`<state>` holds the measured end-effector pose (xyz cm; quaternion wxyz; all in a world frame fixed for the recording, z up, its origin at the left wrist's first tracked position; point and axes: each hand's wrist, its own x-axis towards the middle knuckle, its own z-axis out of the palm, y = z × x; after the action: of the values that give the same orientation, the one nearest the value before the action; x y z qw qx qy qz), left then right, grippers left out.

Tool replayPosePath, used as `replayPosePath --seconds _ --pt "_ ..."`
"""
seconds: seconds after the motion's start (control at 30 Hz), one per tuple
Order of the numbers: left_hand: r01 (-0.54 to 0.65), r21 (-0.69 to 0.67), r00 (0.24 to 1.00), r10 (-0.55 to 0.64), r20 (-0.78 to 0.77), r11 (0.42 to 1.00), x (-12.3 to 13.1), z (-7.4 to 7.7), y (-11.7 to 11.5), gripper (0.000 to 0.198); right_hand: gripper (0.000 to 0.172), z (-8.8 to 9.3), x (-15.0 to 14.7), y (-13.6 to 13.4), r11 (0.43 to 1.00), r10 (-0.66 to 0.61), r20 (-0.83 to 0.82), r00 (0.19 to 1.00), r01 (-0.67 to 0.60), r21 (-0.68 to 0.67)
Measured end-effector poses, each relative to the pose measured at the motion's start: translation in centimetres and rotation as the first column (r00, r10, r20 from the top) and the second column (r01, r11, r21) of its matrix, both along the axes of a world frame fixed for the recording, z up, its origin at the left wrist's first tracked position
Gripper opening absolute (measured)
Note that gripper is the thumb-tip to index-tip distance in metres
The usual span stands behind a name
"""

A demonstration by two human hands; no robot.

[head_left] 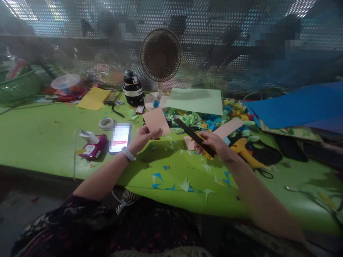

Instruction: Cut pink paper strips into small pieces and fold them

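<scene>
Between thumb and fingers, my left hand pinches a pale pink square of paper, raised a little over the table. My right hand is wrapped round a black and yellow utility knife, its dark end pointing up and left toward the paper. Knife and paper are apart. Behind the right hand lies a strip of pink paper, and a smaller pink piece is partly hidden by the knife. Loose green, blue and yellow paper shapes are heaped beyond both hands.
On the green table stand a fan and a dark bottle. A phone, tape roll and purple power strip lie left. A yellow glue gun, scissors and blue sheets are right.
</scene>
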<state>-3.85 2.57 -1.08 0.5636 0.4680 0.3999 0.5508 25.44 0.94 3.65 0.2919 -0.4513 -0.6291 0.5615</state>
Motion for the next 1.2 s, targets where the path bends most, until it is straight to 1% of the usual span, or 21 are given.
replayPosePath --seconds 0.03,0.13,0.2,0.3,0.43,0.67,0.9,1.0,1.2 --pt "-0.003 -0.005 1.000 0.003 0.004 1.000 -0.03 -0.02 0.03 0.041 0.018 -0.03 0.03 0.08 1.000 -0.011 0.041 0.999 0.011 0.008" --pt "0.001 -0.007 1.000 -0.001 0.015 1.000 -0.08 -0.07 0.07 0.041 0.043 -0.13 -0.04 0.15 0.997 -0.048 0.155 0.987 0.038 0.068" --pt "0.014 -0.008 1.000 -0.013 0.022 1.000 -0.08 -0.08 0.08 0.042 0.056 -0.15 -0.15 0.07 0.994 -0.057 0.195 0.979 0.037 0.104" --pt "0.003 -0.031 0.999 -0.002 0.035 1.000 -0.07 -0.10 0.15 0.044 0.064 -0.09 -0.24 -0.07 0.991 -0.065 0.223 0.973 0.036 0.130" --pt "-0.007 -0.037 1.000 0.008 0.021 0.999 -0.15 -0.34 0.32 0.042 0.065 -0.09 -0.21 -0.06 0.987 -0.103 0.235 0.967 0.071 0.141" --pt "0.020 -0.015 1.000 -0.020 0.007 1.000 -0.41 -1.00 0.60 0.039 0.064 -0.33 -0.04 0.19 0.990 -0.078 0.253 0.964 0.044 0.135" --pt "0.016 -0.011 1.000 -0.016 0.024 1.000 -0.42 -0.95 0.71 0.041 0.064 -0.25 0.17 0.13 0.995 -0.053 0.267 0.962 0.028 0.098" --pt "0.032 -0.013 0.999 -0.032 0.029 0.999 -0.46 -0.98 0.69 0.041 0.063 -0.27 0.04 0.14 0.996 -0.053 0.272 0.961 0.030 0.086" --pt "0.051 -0.010 0.999 -0.051 0.004 0.999 -0.42 -0.86 0.56 0.042 0.061 -0.30 -0.18 0.15 0.996 -0.035 0.284 0.958 0.012 0.083"
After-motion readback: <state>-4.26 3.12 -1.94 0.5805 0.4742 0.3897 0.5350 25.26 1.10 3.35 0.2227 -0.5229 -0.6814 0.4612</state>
